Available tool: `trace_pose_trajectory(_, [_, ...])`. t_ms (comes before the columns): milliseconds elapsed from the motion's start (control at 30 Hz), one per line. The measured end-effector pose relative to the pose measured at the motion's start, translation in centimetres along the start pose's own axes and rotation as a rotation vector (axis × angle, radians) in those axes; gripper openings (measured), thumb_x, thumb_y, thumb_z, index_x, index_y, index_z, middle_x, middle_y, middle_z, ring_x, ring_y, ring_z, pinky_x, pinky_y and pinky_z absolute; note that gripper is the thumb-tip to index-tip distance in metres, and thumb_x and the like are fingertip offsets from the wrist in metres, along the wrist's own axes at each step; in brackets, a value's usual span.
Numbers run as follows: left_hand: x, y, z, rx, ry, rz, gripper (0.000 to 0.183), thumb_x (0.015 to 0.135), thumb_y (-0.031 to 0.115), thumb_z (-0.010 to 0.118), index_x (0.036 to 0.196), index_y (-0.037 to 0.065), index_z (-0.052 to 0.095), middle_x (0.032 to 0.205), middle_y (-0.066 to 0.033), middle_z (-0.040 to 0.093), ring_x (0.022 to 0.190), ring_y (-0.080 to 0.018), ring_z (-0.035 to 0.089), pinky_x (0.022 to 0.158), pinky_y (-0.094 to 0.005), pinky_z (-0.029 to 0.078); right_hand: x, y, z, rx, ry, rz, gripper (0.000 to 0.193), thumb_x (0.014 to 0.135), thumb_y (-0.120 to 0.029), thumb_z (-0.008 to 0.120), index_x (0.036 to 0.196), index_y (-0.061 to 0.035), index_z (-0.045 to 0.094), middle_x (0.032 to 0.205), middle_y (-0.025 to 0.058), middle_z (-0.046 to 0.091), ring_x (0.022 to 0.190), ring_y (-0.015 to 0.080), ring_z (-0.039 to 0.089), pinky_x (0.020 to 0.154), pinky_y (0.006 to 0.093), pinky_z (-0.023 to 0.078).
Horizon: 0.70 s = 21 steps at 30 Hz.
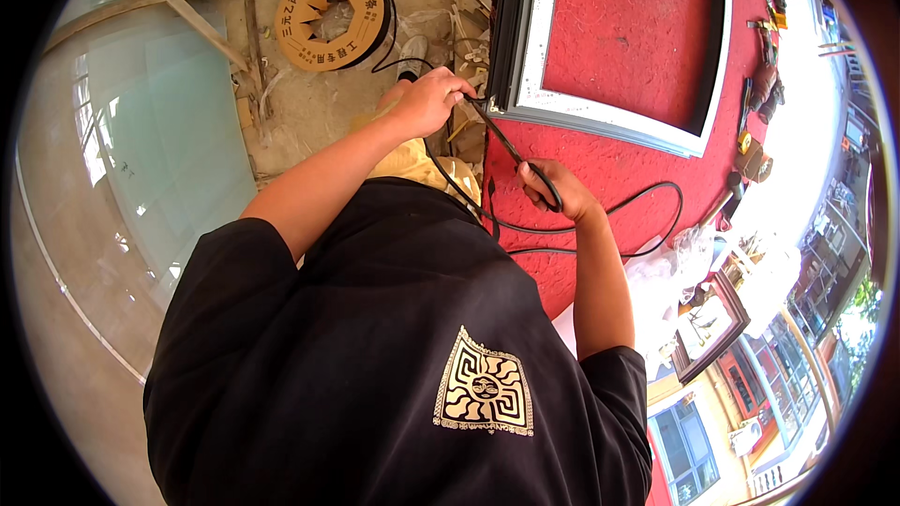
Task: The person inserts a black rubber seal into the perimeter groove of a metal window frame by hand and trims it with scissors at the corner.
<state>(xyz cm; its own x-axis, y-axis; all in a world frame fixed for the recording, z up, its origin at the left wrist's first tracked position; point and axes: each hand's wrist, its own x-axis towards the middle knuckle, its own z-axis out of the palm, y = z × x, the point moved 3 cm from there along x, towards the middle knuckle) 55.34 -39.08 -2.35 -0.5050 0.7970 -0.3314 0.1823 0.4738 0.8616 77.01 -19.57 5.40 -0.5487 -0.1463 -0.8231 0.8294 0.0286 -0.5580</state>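
Note:
My left hand (434, 103) is closed, its thumb and fingers pinching a thin black rubber sealing strip (456, 189) beside the corner of the window frames. In my right hand (562, 191) is a pair of dark scissors (507, 145), fingers around the handle. The blades point up and left, toward the strip by my left fingertips; whether they are apart is too small to tell. The strip runs from a cardboard reel (306, 30) to my left hand, and more of it lies in a long loop on the red-covered table (586, 155).
White-and-dark window frames (614, 122) lie stacked on the table. Hand tools (771, 84) line its far right edge, with a clear plastic bag (694, 251) nearer me. Glass panes (159, 122) stand left, by a wooden brace (208, 33). Plastic scraps litter the floor.

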Motion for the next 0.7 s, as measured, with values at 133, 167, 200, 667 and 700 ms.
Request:
trace_pose_trajectory(133, [0.08,0.18,-0.16,-0.018,-0.015,-0.009,0.019,0.107,0.010,0.062,0.119,0.012,0.076,0.109,-0.0134,0.062,0.106,-0.0336,0.066,0.095,-0.0451,0.052,0.05,-0.02,0.02,0.032,-0.021,-0.003,0.066,0.106,-0.071,0.055,0.084,-0.0083,0.059,0.065,-0.0020,0.047,0.054,0.0098,0.048,0.050,0.0278,0.037])
trace_pose_trajectory(167, [0.07,0.15,-0.18,-0.015,-0.016,-0.005,0.019,0.107,0.010,0.062,0.119,0.012,0.076,0.109,-0.0133,0.062,0.106,-0.0334,0.066,0.095,-0.0450,0.052,0.03,-0.13,0.07,0.042,-0.024,-0.002,0.066,0.106,-0.070,0.055,0.084,-0.0082,0.059,0.065,-0.0020,0.047,0.054,0.0098,0.048,0.050,0.0279,0.037])
trace_pose_trajectory(200, [0.07,0.13,-0.20,-0.013,-0.017,0.000,0.019,0.107,0.009,0.062,0.119,0.012,0.076,0.108,-0.0133,0.062,0.106,-0.0332,0.066,0.095,-0.0450,0.052,0.00,-0.23,0.10,0.052,-0.027,-0.002,0.066,0.107,-0.070,0.055,0.084,-0.0081,0.059,0.064,-0.0020,0.046,0.053,0.0098,0.047,0.049,0.0280,0.036])
trace_pose_trajectory(667, [0.22,0.05,-0.15,0.002,-0.053,-0.029,0.019,0.108,0.011,0.060,0.117,0.012,0.077,0.112,-0.0125,0.061,0.109,-0.0325,0.065,0.097,-0.0449,0.052,-0.15,-0.41,-0.12,-0.108,0.027,0.000,0.063,0.103,-0.066,0.065,0.085,-0.0057,0.061,0.065,-0.0022,0.050,0.053,0.0098,0.050,0.048,0.0289,0.040])
trace_pose_trajectory(700, [0.23,0.07,-0.14,0.010,-0.065,-0.041,0.019,0.108,0.011,0.060,0.117,0.012,0.077,0.112,-0.0126,0.061,0.110,-0.0327,0.065,0.097,-0.0449,0.052,-0.14,-0.38,-0.15,-0.146,0.030,0.007,0.062,0.103,-0.065,0.067,0.086,-0.0055,0.062,0.065,-0.0026,0.050,0.053,0.0098,0.050,0.048,0.0291,0.040])
